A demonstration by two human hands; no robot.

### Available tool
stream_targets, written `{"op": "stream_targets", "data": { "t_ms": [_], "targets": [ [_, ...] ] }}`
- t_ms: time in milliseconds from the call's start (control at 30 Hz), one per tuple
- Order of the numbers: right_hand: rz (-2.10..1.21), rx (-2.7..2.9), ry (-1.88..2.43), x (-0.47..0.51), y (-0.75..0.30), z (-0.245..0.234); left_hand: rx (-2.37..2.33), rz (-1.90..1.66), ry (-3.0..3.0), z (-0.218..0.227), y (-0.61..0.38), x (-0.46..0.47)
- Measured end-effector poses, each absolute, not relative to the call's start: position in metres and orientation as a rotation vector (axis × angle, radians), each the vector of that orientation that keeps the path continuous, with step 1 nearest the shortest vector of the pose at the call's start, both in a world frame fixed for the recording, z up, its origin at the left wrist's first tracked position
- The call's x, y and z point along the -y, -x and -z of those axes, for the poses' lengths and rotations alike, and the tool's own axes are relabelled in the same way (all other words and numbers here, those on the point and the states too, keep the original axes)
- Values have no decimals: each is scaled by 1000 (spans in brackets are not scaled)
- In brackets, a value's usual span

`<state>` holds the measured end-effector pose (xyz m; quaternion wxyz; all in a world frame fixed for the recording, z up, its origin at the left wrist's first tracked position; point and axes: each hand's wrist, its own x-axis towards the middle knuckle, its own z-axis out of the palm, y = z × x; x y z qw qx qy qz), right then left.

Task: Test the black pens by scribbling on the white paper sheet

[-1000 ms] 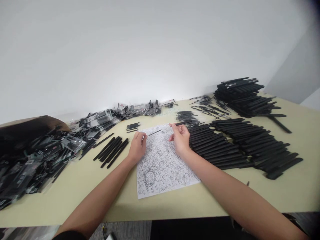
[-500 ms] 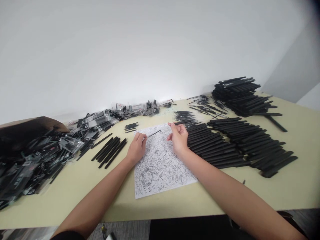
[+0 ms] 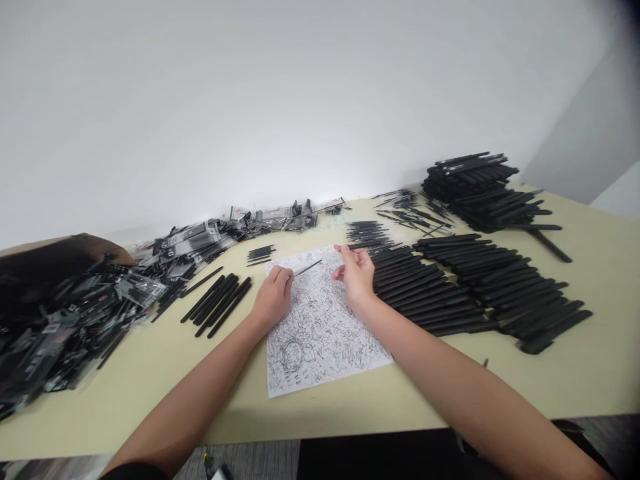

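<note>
Over a sheet of paper point(image 3: 320, 333) covered in dark scribbles, my left hand point(image 3: 273, 293) is closed on a thin dark pen refill point(image 3: 309, 268), which points up and to the right. My right hand point(image 3: 357, 273), at the sheet's upper right, pinches a dark pen part point(image 3: 354, 246) between thumb and fingertips; the fingers hide much of it. Several black pen barrels point(image 3: 215, 303) lie left of my left hand, with a small group of thin refills point(image 3: 261, 253) above them. Rows of black pens point(image 3: 420, 287) begin just right of my right hand.
Packaged refills in clear sleeves point(image 3: 195, 240) are heaped along the left and back, beside a cardboard box point(image 3: 100, 248). More pens are stacked point(image 3: 470, 177) at the back right, near loose thin refills point(image 3: 415, 217). The pale yellow table point(image 3: 240, 413) meets a white wall.
The whole view has shifted very slightly. Both hands keep the same pose and the same grip, and nothing else has visibly moved.
</note>
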<state>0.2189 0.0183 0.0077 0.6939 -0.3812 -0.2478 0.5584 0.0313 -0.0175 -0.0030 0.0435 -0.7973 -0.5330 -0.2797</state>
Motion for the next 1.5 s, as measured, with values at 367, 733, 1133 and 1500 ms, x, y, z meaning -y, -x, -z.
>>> {"op": "stream_targets", "data": {
  "t_ms": [367,733,1133,1500],
  "targets": [
    [-1347,443,830,-16,-221,-11,1604,686,2420,3,-34,20],
    [-1347,648,840,-16,-218,-7,1495,796,2433,1,-35,22],
    [-1476,1018,845,-5,-205,0,1361,956,2382,1,-35,21],
    [-1546,1010,811,-4,-203,0,1434,848,2442,-2,-36,24]
  ]
}}
